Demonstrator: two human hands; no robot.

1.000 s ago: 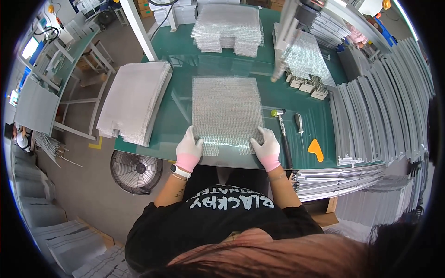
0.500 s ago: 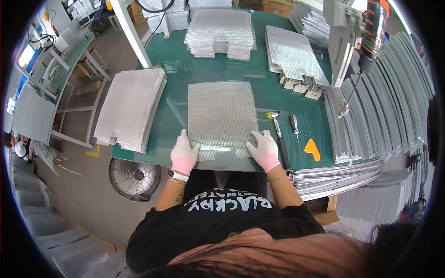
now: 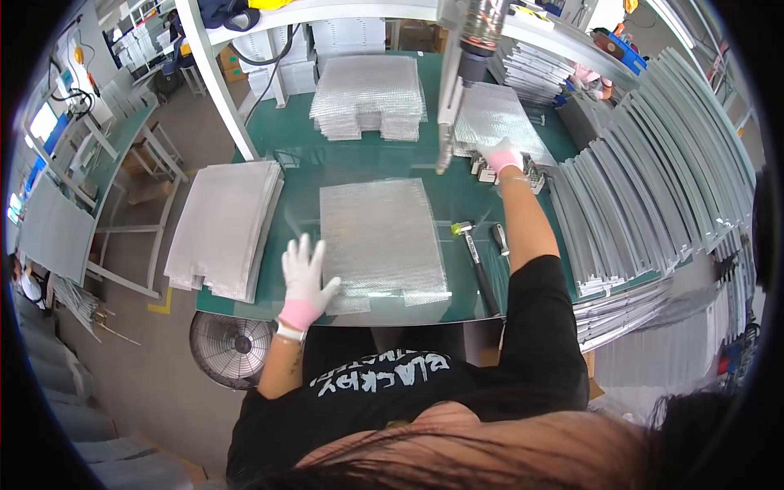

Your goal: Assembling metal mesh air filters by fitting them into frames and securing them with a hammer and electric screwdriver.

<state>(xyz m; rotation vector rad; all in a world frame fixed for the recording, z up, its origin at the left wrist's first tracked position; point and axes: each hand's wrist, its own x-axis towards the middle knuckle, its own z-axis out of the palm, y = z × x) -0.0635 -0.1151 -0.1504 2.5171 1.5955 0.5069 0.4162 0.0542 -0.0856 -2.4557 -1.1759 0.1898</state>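
**Reaching across the bench, one hand flat, one hand far out**

Spreading wide under everything was the green work table (image 3: 367, 159), and down its right side ran a big fan of grey metal strips (image 3: 653, 163), leaning in overlapping rows. On the table's left end sat a thick stack of silvery sheets (image 3: 224, 224), its edge overhanging the table's rim. Two more piles of the same bubble-textured sheets lay at the back: one pile (image 3: 367, 98) centre, another pile (image 3: 498, 114) to the right of it.

Dead centre, just in front of the person, lay the bubble-wrap sheet (image 3: 380, 241), flat on the green surface, its near edge close to the table's front rim. The left hand (image 3: 306, 278), gloved in white with a pink cuff, was spread open, fingers splayed, resting at the sheet's left near corner and gripping nothing.

Out went the right hand (image 3: 500, 155), same glove, arm stretched long to the back right, down among small metal parts (image 3: 531, 173) beside the right-hand pile. Whether those fingers had closed on anything, I could not tell.

Between arm and sheet lay a hammer (image 3: 474, 257) with a yellow-tipped head, and just beside it a short dark-handled tool (image 3: 500, 238). Below the table's left end stood a round floor fan (image 3: 233, 347).
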